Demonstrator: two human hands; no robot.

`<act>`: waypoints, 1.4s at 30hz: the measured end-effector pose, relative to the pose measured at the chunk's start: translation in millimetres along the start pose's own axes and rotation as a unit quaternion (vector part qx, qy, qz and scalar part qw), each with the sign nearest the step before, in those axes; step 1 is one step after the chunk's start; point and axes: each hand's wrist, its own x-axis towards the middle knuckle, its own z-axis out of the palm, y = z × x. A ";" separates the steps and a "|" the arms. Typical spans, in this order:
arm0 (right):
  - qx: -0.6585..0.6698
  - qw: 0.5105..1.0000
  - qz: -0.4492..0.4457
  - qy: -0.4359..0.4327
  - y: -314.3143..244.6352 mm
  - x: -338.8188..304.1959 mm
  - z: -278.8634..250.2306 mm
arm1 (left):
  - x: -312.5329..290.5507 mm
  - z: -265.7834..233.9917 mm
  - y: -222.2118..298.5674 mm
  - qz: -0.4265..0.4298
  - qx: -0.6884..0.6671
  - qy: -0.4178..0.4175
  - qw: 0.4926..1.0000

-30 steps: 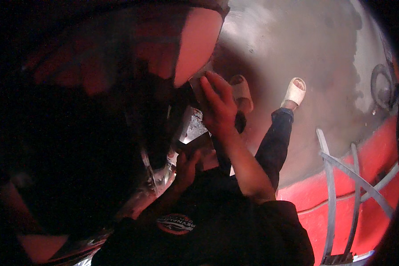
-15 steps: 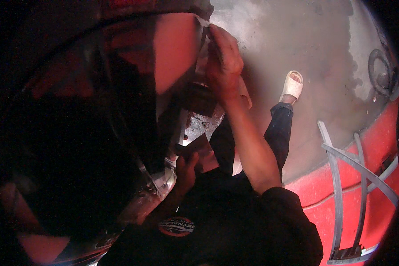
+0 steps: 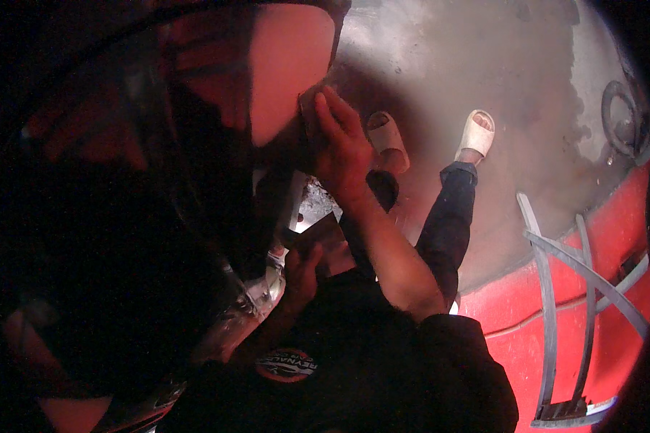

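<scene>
A glossy dark panel point(image 3: 292, 65), which looks like car bodywork, fills the left side and reflects red. My right hand point(image 3: 339, 148) is raised close to its right edge, fingers closed round a dark flat piece point(image 3: 310, 112) that lies against or very near the surface; its kind is too dark to make out. Lower down, beside a shiny metallic edge point(image 3: 271, 278), my left hand point(image 3: 303, 273) grips a flat rectangular plate point(image 3: 334, 252), thumb across its face. Deep shadow hides most of the left fingers.
My feet, in light open-toed slides point(image 3: 477, 133), stand on a grey stained floor point(image 3: 513, 86). At the right are a red surface point(image 3: 505, 317) with crossed grey strips point(image 3: 549, 310) and a dark ring point(image 3: 617, 115) on the floor.
My right hand has moved down and left from the panel's upper right corner, uncovering my other slide. The left hand with the plate has barely shifted.
</scene>
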 end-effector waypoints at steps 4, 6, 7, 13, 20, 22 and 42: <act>0.017 1.000 -0.010 -0.023 -7.2 -12.2 -11.0 | -0.2 2.0 6.9 0.022 0.034 0.002 0.999; -0.017 0.998 -0.031 -0.044 -5.6 -15.8 -22.9 | 1.5 1.5 -2.7 0.020 0.031 0.016 0.999; -0.002 1.000 -0.016 -0.027 -2.6 -14.8 -26.9 | 2.1 2.5 -3.8 0.025 0.022 0.018 0.999; 0.071 0.951 0.296 -0.056 -2.7 27.1 -53.5 | 9.7 2.1 -15.9 0.020 -0.022 -0.032 0.999; 0.079 0.951 0.295 -0.052 12.0 42.1 -28.6 | 7.9 5.2 -15.2 0.011 -0.041 -0.030 0.999; 0.067 0.950 0.301 -0.056 9.0 42.8 -24.1 | 8.4 6.6 -12.9 0.025 -0.028 -0.031 0.999; 0.063 0.970 0.220 -0.087 -119.9 9.9 -29.5 | 12.2 6.0 -6.3 0.030 0.036 -0.019 0.999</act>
